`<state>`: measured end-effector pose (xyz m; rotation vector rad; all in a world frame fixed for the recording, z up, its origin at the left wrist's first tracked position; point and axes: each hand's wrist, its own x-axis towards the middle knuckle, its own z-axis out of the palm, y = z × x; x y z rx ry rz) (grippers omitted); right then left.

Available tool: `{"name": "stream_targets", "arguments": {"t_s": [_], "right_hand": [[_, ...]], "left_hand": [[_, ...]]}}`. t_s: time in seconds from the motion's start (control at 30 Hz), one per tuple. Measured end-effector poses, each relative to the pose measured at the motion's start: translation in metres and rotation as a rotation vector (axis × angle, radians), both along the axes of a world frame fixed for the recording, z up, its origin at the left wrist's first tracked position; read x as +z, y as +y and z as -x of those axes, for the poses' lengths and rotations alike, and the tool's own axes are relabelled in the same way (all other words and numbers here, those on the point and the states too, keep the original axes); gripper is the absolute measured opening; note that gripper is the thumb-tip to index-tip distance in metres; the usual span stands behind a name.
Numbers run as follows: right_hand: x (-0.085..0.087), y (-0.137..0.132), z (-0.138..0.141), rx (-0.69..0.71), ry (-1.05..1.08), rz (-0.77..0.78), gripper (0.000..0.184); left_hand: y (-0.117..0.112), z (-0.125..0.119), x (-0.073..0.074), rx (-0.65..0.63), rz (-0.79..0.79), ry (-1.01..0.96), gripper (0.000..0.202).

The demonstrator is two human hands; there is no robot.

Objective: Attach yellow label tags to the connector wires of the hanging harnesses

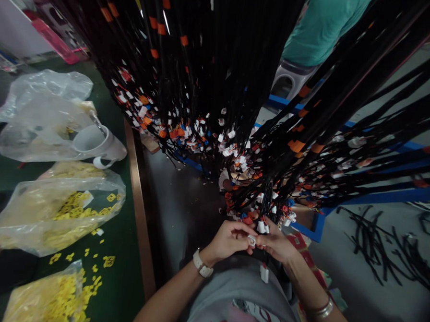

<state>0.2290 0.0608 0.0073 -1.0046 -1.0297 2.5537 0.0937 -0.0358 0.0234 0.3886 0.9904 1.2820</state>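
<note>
1. White and small, the connector piece (251, 240) sits where the person's two hands meet, just in front of the grey shirt (211, 300) and below the hanging black cables (238, 61).
2. Its surface looks pale and plain, and a darker hollow shows in the side turned towards the camera, so that the outline reads almost as a ring.
3. The left hand (226, 239), with a pale watch (202, 264) at the wrist, has its grip closed on the piece, thumb and forefinger pinching it.
4. The right hand (277, 244), a silvery bracelet (324, 309) on its arm, has thumb and fingertips at the piece; whether its grip is closed on that or on wires behind cannot be told.
5. White plugs (263, 226) hang beside the right fingers, and a lone plug (264, 274) dangles lower, before the shirt.
6. Fingers cover much of the piece, hiding its full shape and any wire joined to it.
7. Overhead, the cables merge into darkness and are cut off by the top edge.
8. On the green desk (122, 281), the nearest bag of yellow parts (45, 291) is cropped below; cables partly hide a person in teal (319, 29).
</note>
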Motion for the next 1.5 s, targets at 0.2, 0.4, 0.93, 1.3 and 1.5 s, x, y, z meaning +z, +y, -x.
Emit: {"name": "stream_targets", "arguments": {"t_s": [0.2,0.4,0.93,1.3,1.5], "right_hand": [[-0.005,-0.004,-0.001,0.008,0.027,0.058,0.055],[-0.004,-0.004,-0.002,0.058,0.113,-0.017,0.057],[0.006,0.009,-0.005,0.387,0.166,0.232,0.073],[0.010,0.022,-0.016,0.327,-0.017,-0.005,0.076],[-0.008,0.038,-0.019,0.001,-0.276,-0.282,0.066]], "left_hand": [[-0.002,0.011,0.000,-0.161,-0.008,-0.062,0.049],[0.004,0.029,-0.012,0.072,0.131,0.326,0.060],[0.002,0.028,-0.012,-0.052,0.082,-0.014,0.064],[0.001,0.035,-0.023,-0.147,0.107,-0.265,0.077],[0.001,0.038,-0.019,-0.202,0.076,-0.364,0.077]]}}
